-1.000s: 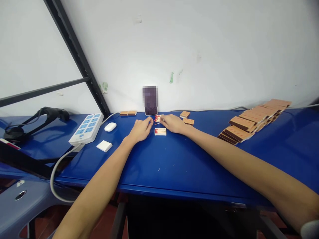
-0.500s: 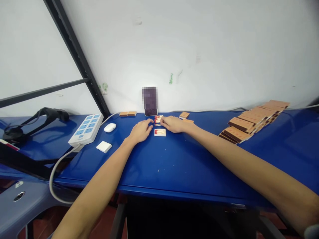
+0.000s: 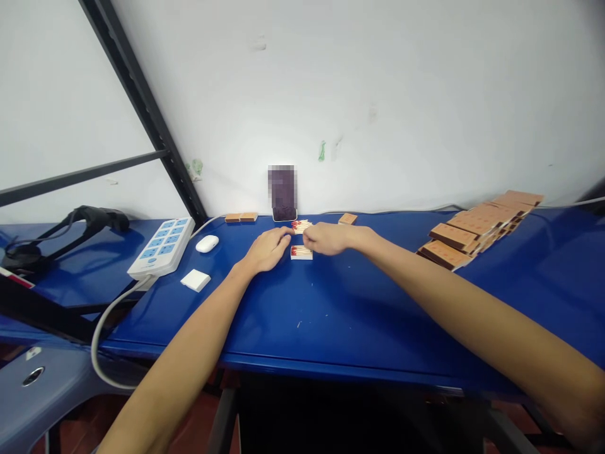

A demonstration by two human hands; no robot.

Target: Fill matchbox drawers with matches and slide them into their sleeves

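A white matchbox tray (image 3: pixel 301 256) with red-tipped matches (image 3: pixel 297 250) in it lies on the blue table in front of me. Behind it is a loose pile of red-headed matches (image 3: pixel 299 225). My right hand (image 3: pixel 329 238) is closed in a pinch at the tray's right end, over the matches; its fingertips partly hide what it grips, which looks like matches. Left of the tray, my left hand (image 3: pixel 269 249) rests on the table, fingers loosely bent and apart, fingertips beside the pile. It holds nothing that I can see.
Stacked matchboxes (image 3: pixel 454 236) lean at the right. Single matchboxes lie near the wall, one (image 3: pixel 348 219) behind my right hand. A phone-like device (image 3: pixel 284 205) stands against the wall. At left are a power strip (image 3: pixel 163 246), a white earbud case (image 3: pixel 207 243) and a white square piece (image 3: pixel 195 280).
My right hand has moved from the loose match pile toward me, to the tray. More match heads now show at the tray. My left hand has barely moved.
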